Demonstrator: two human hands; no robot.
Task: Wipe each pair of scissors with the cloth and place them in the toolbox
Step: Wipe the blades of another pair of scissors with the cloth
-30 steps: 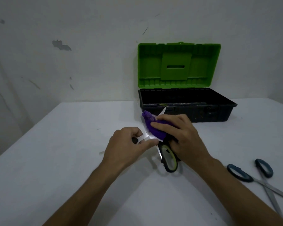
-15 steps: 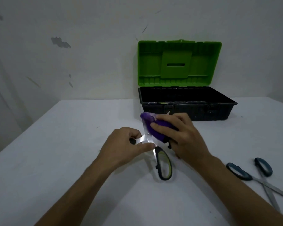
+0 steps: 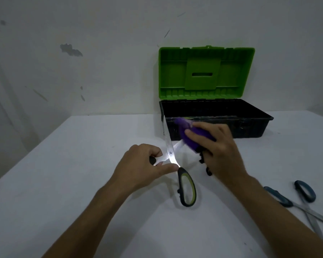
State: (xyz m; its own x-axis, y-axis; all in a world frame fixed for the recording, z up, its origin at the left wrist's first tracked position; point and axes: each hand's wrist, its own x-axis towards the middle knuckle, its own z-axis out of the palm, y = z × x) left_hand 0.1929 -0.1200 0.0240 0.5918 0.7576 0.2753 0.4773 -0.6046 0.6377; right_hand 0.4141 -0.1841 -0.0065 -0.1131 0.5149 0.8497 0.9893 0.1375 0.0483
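Note:
A pair of scissors with black and yellow-green handles (image 3: 187, 189) lies spread open on the white table (image 3: 82, 183). My left hand (image 3: 142, 164) pinches them near the pivot, covering one handle. My right hand (image 3: 218, 146) grips a purple cloth (image 3: 190, 135) wrapped round the right-hand blade; the other blade points up toward the toolbox. The toolbox (image 3: 250, 125) is black, its green lid (image 3: 205, 71) standing open against the wall just behind my right hand. A second pair with dark teal handles (image 3: 295, 198) lies at the right.
A white, scuffed wall rises right behind the table and the toolbox. The table's left edge runs diagonally at the left of the view. Some small black bits lie on the table under my right hand.
The scissors have swung more upright and opened wider. My right hand with the cloth has slid outward along the blade toward the toolbox. My left hand keeps its pinch.

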